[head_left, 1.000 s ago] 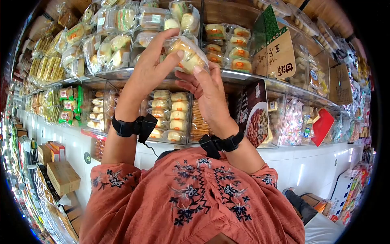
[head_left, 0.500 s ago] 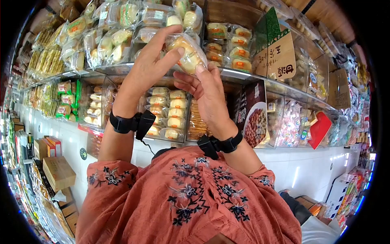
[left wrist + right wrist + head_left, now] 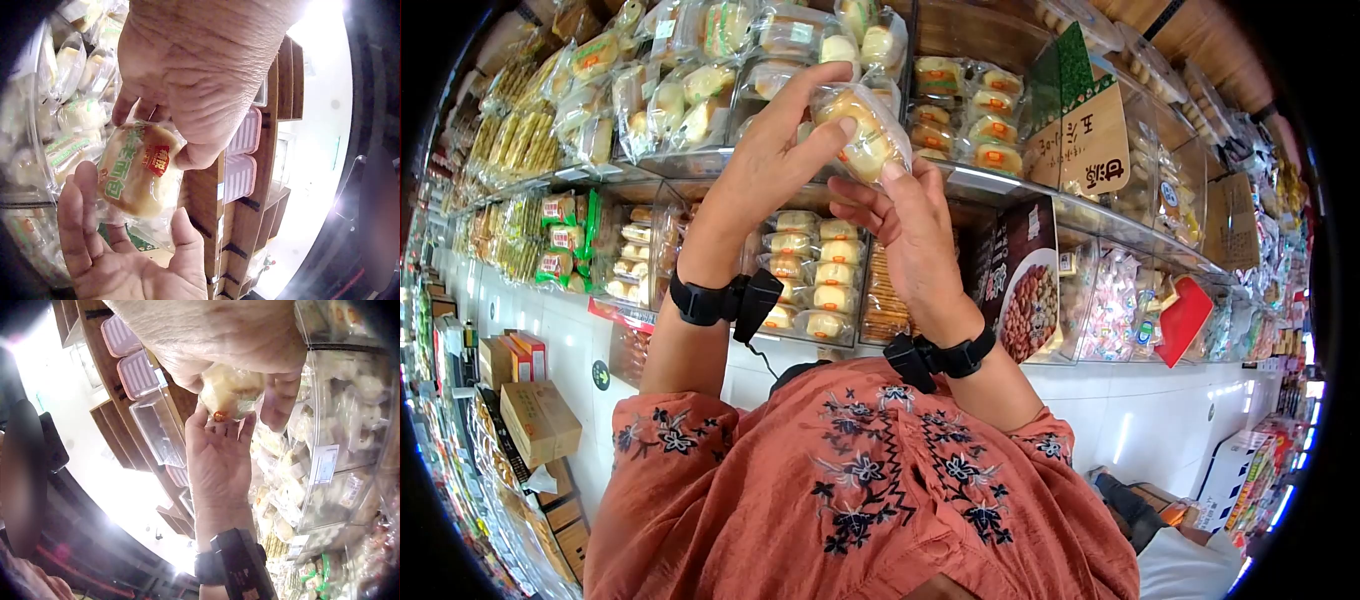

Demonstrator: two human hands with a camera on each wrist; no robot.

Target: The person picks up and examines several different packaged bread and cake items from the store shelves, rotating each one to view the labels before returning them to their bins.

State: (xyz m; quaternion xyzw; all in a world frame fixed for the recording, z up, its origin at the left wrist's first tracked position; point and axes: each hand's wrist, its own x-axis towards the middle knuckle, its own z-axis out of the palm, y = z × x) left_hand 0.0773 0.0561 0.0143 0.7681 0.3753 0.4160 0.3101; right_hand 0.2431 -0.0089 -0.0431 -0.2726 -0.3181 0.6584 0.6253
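Both hands hold a packaged bread bun [image 3: 866,140] up in front of the shelves. Clear plastic wraps it, with green lettering and a red label showing in the left wrist view. My left hand [image 3: 775,155] grips its upper left side, the thumb across the front and the fingers partly hidden behind the pack. From below, my right hand [image 3: 915,225] pinches the lower end, thumb on the wrapper, its other fingers spread beneath. The left wrist view shows the bun [image 3: 140,169] between the two hands.
Behind the hands, clear shelf bins hold wrapped breads [image 3: 690,100] above and packed small buns [image 3: 835,270] below. To the right are a cardboard sign [image 3: 1080,135], pink-wrapped sweets [image 3: 1110,305] and a red card [image 3: 1185,320]. Cardboard boxes [image 3: 540,420] stand at the left.
Both hands keep hold of the bun with nearly the same grip. They sit slightly further left in the head view than a second ago, and the shelves have shifted a little with the head.
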